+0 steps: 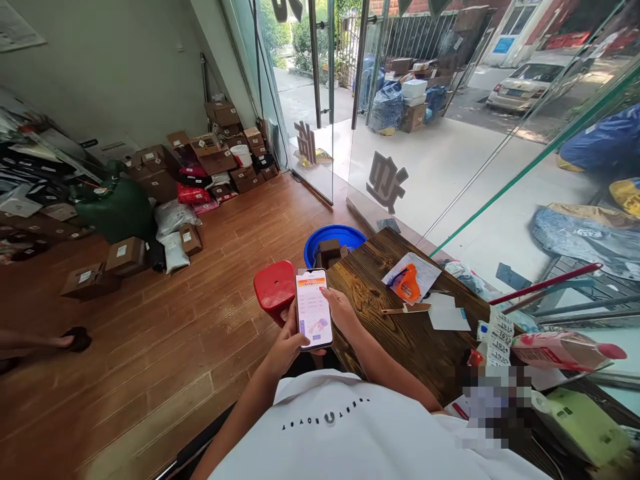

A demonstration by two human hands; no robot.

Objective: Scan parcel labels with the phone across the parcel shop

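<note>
A smartphone [314, 308] with a lit, mostly white screen and an orange banner is held upright in front of my body. My left hand [289, 343] grips it by the lower left side, thumb over the bottom of the screen. From the right, my right hand [341, 313] closes on its edge, with one digit lying on the upper right of the screen. Its other fingers are mostly hidden. Behind the phone stands a red plastic stool [274, 287]. Close to my right forearm is a dark wooden table [360, 273].
On the table lie an orange tape cutter [407, 283], a knife [406, 309], papers [449, 313], a label strip [500, 340] and a pink bottle [565, 351]. A blue tub [336, 233] holds boxes. Parcels [215, 157] line the wall beside glass doors [320, 80]. A person's foot [77, 339] shows at left.
</note>
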